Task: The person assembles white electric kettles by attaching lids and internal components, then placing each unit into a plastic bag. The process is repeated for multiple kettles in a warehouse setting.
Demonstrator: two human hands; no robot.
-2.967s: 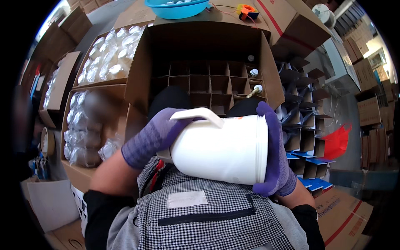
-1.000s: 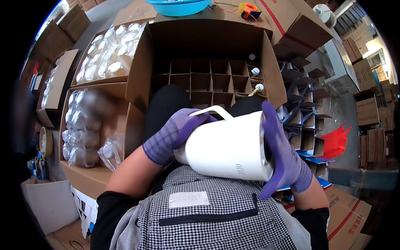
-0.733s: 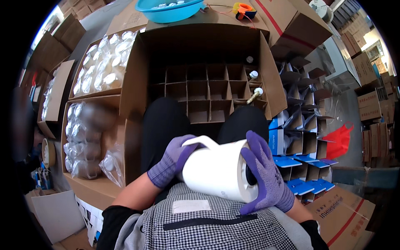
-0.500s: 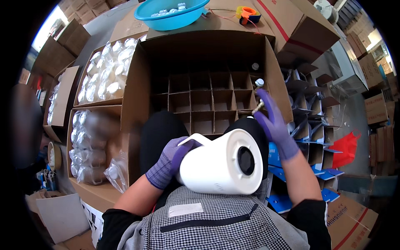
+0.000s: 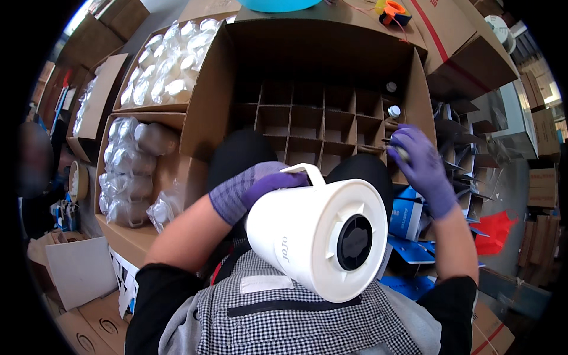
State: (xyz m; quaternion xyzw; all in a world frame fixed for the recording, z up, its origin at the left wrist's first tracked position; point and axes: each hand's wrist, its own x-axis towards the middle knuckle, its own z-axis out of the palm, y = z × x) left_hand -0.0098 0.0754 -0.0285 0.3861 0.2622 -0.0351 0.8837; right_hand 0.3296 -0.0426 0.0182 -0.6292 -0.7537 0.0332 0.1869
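A white handled jug (image 5: 284, 236) lies tilted over my lap, its round base with a black centre (image 5: 355, 242) facing up and to the right. My left hand (image 5: 254, 186), in a purple glove, grips it by the handle side; the handle partly hides the fingers. My right hand (image 5: 423, 168), gloved the same way, is over the right front corner of a divided carton (image 5: 426, 100). Its fingers are bent around a small greenish piece with dark thin ends (image 5: 401, 154), whose kind I cannot make out. Two white-capped bottles, one nearer (image 5: 394, 111), stand in the carton's right-hand cells.
Left of the divided carton are two cartons of plastic-wrapped white items (image 5: 171, 65) and clear-wrapped ones (image 5: 127, 160). A blue basin (image 5: 281, 5) and an orange tape dispenser (image 5: 391, 10) lie beyond. Cardboard dividers (image 5: 467, 130), blue boxes (image 5: 408, 219) and a red bag (image 5: 497, 232) are at right.
The jug's base has turned more toward me and down. My right hand's fingers have curled in around the small piece. The whole view has shifted, so the basin is mostly cut off.
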